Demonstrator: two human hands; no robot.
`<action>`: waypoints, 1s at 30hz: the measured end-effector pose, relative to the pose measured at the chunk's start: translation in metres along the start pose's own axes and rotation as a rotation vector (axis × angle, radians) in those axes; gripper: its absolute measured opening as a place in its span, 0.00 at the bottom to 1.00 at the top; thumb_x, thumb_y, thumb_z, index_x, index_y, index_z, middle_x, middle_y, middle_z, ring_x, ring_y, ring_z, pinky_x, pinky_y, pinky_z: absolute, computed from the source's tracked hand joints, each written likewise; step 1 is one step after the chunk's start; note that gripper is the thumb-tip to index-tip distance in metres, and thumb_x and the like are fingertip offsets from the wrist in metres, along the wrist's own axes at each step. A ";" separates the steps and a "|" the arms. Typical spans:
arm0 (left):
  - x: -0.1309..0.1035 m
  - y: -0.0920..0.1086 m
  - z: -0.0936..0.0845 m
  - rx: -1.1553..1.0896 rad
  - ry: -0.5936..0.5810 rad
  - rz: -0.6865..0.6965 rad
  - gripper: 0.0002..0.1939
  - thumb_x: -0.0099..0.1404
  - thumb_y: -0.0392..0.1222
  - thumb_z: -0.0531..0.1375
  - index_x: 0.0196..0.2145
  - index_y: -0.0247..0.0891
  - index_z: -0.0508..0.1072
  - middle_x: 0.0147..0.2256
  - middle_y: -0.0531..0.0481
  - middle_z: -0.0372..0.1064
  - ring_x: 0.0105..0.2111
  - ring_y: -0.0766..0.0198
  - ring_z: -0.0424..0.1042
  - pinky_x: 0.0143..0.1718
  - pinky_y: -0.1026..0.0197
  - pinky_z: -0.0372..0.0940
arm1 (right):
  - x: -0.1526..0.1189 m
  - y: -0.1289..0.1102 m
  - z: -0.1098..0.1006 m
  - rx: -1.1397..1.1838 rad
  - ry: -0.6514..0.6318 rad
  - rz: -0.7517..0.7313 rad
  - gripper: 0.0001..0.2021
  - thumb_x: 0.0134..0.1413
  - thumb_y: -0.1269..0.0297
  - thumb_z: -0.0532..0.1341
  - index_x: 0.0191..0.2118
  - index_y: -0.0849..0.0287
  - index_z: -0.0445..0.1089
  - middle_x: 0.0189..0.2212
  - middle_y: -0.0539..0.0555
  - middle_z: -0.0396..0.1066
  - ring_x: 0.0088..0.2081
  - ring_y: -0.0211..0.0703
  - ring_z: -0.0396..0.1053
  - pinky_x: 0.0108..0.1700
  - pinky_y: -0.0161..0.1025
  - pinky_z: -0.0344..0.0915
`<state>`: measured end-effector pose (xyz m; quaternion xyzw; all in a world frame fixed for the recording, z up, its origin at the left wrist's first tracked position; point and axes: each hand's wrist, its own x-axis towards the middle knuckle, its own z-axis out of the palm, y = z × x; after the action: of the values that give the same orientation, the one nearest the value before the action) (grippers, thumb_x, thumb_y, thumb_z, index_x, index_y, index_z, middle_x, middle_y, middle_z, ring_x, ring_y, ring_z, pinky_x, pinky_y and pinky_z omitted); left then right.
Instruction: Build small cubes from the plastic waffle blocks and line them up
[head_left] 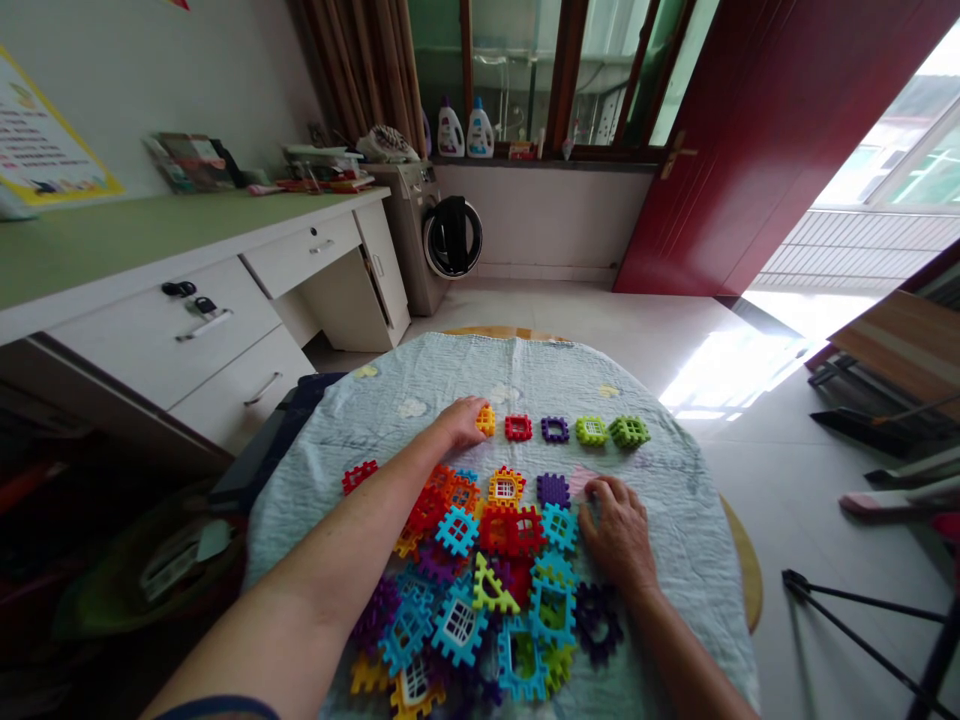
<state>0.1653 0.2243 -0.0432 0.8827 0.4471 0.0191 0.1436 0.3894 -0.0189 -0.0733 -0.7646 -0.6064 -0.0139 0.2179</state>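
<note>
My left hand (pixel 463 424) reaches to the left end of a row and grips a yellow building block (pixel 487 421), its fingers partly hidden behind it. To the right along this row stand a red block (pixel 518 428), a dark purple block (pixel 555 430), a lime block (pixel 592 431) and a green block (pixel 630 432). My right hand (pixel 621 530) lies palm down on the cloth with bent fingers apart, holding nothing. Beside its fingertips are a purple block (pixel 553 490) and a light blue block (pixel 559 527). A heap of notched plastic pieces (pixel 457 622) spreads between my arms.
A pale blue cloth (pixel 675 500) covers the round table. To the left are a desk with drawers (pixel 172 340) and a washing machine (pixel 420 230). A red door (pixel 697 150) is at the right, and black tripod legs (pixel 862 600) stand near the table.
</note>
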 end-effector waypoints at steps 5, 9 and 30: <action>-0.001 0.000 0.001 -0.028 0.014 0.000 0.34 0.48 0.41 0.65 0.54 0.36 0.67 0.51 0.40 0.67 0.51 0.51 0.68 0.53 0.57 0.64 | 0.000 0.000 -0.001 -0.004 0.005 0.000 0.08 0.55 0.65 0.56 0.41 0.56 0.67 0.46 0.55 0.68 0.48 0.50 0.63 0.51 0.46 0.58; -0.008 -0.001 -0.001 -0.055 0.045 0.010 0.43 0.46 0.41 0.66 0.60 0.33 0.60 0.56 0.37 0.63 0.55 0.50 0.66 0.57 0.56 0.61 | 0.000 -0.001 -0.001 -0.007 0.007 -0.002 0.07 0.55 0.65 0.56 0.41 0.56 0.67 0.45 0.55 0.68 0.48 0.50 0.63 0.50 0.46 0.58; -0.211 -0.094 0.026 -0.341 0.544 -0.259 0.25 0.69 0.52 0.44 0.48 0.37 0.73 0.51 0.43 0.72 0.55 0.57 0.68 0.60 0.49 0.60 | 0.000 0.008 0.004 -0.020 0.018 -0.028 0.10 0.56 0.61 0.55 0.41 0.56 0.68 0.46 0.56 0.68 0.47 0.52 0.64 0.49 0.48 0.59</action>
<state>-0.0302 0.1031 -0.0739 0.7443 0.5679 0.3097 0.1659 0.3954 -0.0188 -0.0797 -0.7578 -0.6151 -0.0300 0.2157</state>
